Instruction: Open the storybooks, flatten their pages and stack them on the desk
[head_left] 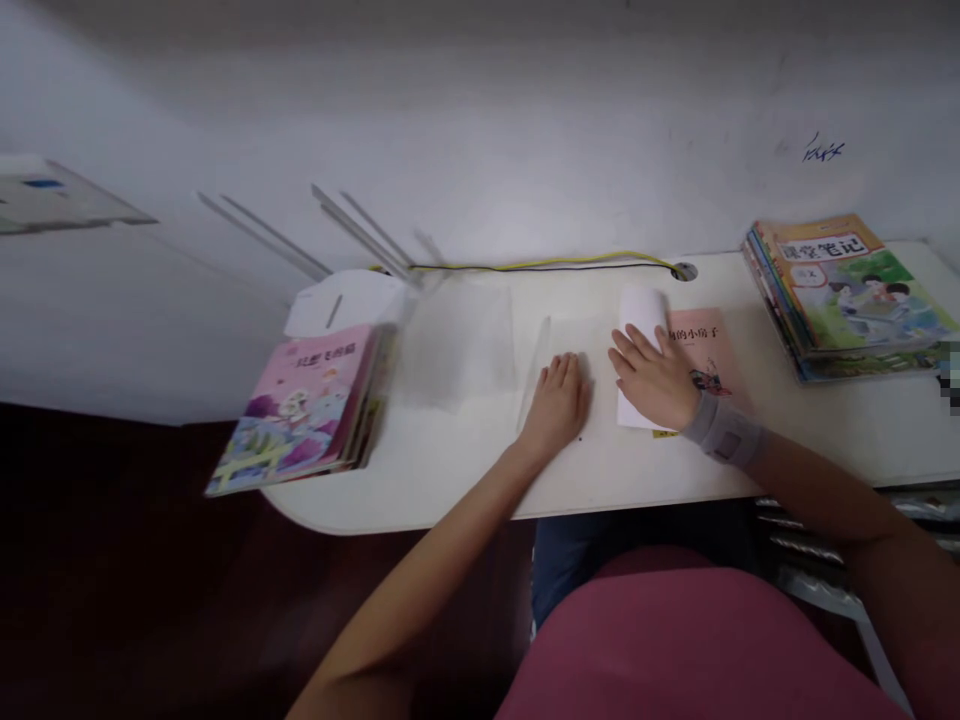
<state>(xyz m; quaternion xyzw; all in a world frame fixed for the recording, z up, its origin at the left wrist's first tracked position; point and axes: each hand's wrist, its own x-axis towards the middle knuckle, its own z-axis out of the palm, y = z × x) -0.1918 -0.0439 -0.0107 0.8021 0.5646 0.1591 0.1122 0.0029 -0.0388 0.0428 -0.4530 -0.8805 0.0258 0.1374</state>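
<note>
pink book [709, 345]: flat, cover up | white sheet [643, 310]: curled over its left edge | clear film [457, 345]: flat, left

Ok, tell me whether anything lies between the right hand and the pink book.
Yes, a white paper lies over the left part of the pink book, and the right hand rests flat on that paper.

Table top [825, 430] is finished smooth, matt white. Cover sheet [457, 345]: clear plastic, thin, glossy. Pink book [705, 345] & white sheet [643, 310] are made of paper. Wristband [721, 432]: grey cloth.
</note>
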